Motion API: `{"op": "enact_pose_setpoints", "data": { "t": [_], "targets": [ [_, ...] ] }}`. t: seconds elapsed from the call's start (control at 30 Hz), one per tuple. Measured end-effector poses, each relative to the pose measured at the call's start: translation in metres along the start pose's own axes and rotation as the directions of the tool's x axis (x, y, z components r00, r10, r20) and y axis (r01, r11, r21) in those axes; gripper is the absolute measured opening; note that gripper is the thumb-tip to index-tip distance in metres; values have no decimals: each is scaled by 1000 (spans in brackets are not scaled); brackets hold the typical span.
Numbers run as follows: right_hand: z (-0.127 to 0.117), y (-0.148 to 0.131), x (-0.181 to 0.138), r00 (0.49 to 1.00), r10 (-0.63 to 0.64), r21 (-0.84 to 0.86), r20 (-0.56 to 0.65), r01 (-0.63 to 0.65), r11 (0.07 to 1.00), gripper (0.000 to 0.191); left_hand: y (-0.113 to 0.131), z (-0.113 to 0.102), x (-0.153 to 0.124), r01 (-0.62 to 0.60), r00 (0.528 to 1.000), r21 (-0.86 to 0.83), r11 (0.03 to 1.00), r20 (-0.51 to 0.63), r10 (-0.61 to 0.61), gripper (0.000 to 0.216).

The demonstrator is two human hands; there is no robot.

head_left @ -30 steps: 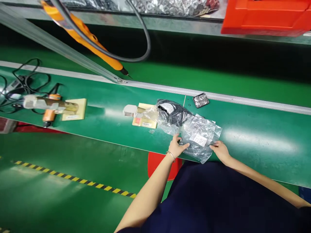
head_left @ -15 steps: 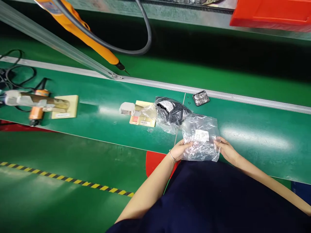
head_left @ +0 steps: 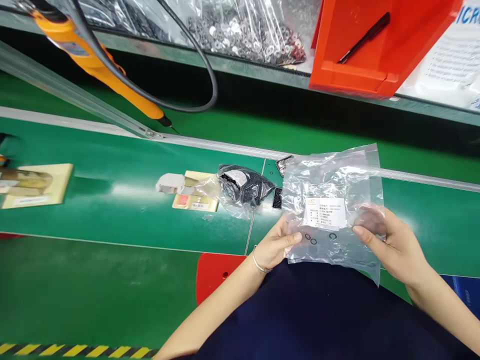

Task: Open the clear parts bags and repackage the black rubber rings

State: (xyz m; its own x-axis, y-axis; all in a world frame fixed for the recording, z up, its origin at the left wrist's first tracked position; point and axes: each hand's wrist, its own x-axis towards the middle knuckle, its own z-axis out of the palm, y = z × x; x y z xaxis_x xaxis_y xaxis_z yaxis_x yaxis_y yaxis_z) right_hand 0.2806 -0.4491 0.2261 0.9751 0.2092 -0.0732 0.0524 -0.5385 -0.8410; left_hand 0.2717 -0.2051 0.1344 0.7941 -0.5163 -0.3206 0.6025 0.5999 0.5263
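Between my two hands a clear plastic bag [head_left: 330,180] is held up by its sides, over the bench edge. A white printed label [head_left: 325,213] sits on it, and a few thin black rings [head_left: 311,239] show below the label. My left hand [head_left: 279,243] pinches the left side, thumb in front. On the right, my right hand [head_left: 393,242] grips the other side, its fingers behind the film. Just left of the bag lies another clear bag [head_left: 247,186] full of small black parts. A small tray of black parts [head_left: 277,198] is partly covered by the held bag.
A small tray of shiny parts [head_left: 283,166] stands near the bench's back rail. An orange electric screwdriver [head_left: 112,70] hangs at upper left. Yellow blocks [head_left: 195,200] lie on the green bench. Above are a red bin [head_left: 356,55] with a pen and a bag of metal washers [head_left: 247,37].
The held bag has been raised and spread out flatter, so its label and rings show plainly. My right hand has moved right and now has its fingers behind the film. The view has shifted.
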Motion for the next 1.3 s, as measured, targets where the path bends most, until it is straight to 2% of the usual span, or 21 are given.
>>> {"op": "enact_pose_setpoints", "data": {
  "t": [0.1,0.27,0.37,0.47,0.57,0.67,0.73,0.8,0.87,0.97,1.1,1.17,1.3],
  "targets": [
    [-19,-28,-5,993,-109,-208,-40,99,973,34,5,12,4,-48,997,-85,995,-64,42,55],
    [-42,-71,-10,984,-156,-395,-87,110,912,33,11,31,7,-81,997,-121,989,-9,81,65],
    [-45,-93,-3,991,-134,-343,-11,122,931,34,13,42,9,-85,993,-201,976,58,98,62],
    [-43,-110,10,997,-41,-210,66,54,976,37,13,50,10,-124,985,-235,964,90,148,57],
    [-43,-120,18,994,27,-121,102,-15,993,41,16,56,2,-175,978,-183,967,85,193,47],
    [-45,-127,15,990,3,-100,138,11,995,42,24,61,-12,-249,958,-124,961,116,263,38],
    [-44,-131,8,991,-59,-208,124,84,975,39,28,65,-20,-304,934,-102,947,163,317,37],
    [-40,-136,0,985,-138,-363,104,166,917,39,30,68,-25,-323,917,-106,941,213,339,37],
    [-33,-141,-10,972,-209,-464,107,235,854,52,30,72,-28,-311,912,-136,941,236,335,35],
    [-23,-147,-21,959,-257,-524,121,282,804,72,31,79,-30,-313,915,-166,935,213,344,29],
    [-19,-154,-27,937,-347,-612,28,291,736,60,38,84,-31,-397,889,-112,911,201,412,31],
    [-21,-157,-27,929,-368,-622,34,308,720,58,40,84,-32,-413,883,-88,906,204,423,33],
    [-23,-156,-23,938,-338,-634,74,306,711,53,37,83,-33,-384,902,-64,921,188,389,34]
  ]
}}
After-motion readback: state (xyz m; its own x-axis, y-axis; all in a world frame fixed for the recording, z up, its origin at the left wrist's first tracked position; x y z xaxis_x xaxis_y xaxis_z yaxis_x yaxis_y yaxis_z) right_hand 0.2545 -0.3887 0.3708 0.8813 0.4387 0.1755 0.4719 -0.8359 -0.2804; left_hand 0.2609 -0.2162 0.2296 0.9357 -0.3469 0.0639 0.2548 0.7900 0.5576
